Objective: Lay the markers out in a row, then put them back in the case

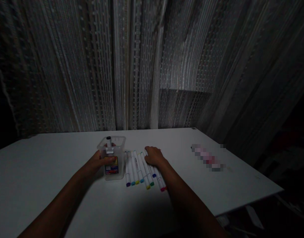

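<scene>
A clear plastic box (114, 165) stands on the white table (55, 172), with one black-capped marker (108, 142) upright inside. My left hand (101, 161) grips the box's left side, thumb across its front. To the right of the box lies a row of several white markers (138, 168) with coloured caps toward me. My right hand (154, 156) rests palm down on the right end of that row, fingers curled over the markers. Whether it grips one I cannot make out.
A pale striped curtain (142, 66) hangs close behind the table. A blurred-out pinkish patch (208, 157) lies on the table to the right. The table's right edge (253, 201) drops off to a dark floor with clutter.
</scene>
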Action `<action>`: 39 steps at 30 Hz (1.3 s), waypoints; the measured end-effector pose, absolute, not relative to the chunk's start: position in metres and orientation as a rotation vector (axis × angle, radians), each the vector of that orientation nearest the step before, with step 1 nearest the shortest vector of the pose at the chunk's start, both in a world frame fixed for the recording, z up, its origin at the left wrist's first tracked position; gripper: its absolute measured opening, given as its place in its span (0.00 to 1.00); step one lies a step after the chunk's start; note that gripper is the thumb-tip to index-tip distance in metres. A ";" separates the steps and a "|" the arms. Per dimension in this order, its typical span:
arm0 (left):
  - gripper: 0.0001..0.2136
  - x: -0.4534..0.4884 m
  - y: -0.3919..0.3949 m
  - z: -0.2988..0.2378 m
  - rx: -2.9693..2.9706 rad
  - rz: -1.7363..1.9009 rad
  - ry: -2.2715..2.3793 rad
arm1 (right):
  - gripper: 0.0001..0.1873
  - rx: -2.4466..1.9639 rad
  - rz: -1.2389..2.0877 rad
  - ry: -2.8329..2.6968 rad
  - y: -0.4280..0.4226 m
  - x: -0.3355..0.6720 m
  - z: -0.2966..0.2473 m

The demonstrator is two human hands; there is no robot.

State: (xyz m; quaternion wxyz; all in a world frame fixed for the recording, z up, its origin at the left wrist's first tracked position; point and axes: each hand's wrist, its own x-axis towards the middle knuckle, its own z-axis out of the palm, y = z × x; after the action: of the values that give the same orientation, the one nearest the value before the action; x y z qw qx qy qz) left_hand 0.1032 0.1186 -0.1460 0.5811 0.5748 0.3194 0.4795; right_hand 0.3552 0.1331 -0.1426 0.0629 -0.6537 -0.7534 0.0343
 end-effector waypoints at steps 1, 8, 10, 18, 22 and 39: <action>0.21 0.103 0.119 -0.146 1.353 1.115 0.751 | 0.23 -1.975 0.109 -2.275 0.133 0.355 -0.142; 0.20 0.103 0.117 -0.144 1.361 1.093 0.749 | 0.28 -2.007 0.183 -2.289 0.130 0.355 -0.137; 0.19 0.103 0.116 -0.144 1.352 1.086 0.766 | 0.30 -2.013 0.207 -2.278 0.130 0.355 -0.137; 0.20 0.104 0.119 -0.142 1.390 1.152 0.849 | 0.33 -2.016 0.238 -2.258 0.131 0.356 -0.138; 0.21 0.105 0.118 -0.141 1.384 1.145 0.862 | 0.32 -2.032 0.235 -2.266 0.131 0.356 -0.137; 0.17 0.097 0.132 -0.155 1.436 1.072 0.907 | 0.25 -2.001 0.201 -2.197 0.134 0.359 -0.140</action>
State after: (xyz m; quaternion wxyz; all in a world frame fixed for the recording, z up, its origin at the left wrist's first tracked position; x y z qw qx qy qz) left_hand 0.0966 0.1325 -0.1553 0.5368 0.6031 0.3811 0.4505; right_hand 0.3593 0.1343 -0.1399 0.0815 -0.6695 -0.7353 0.0672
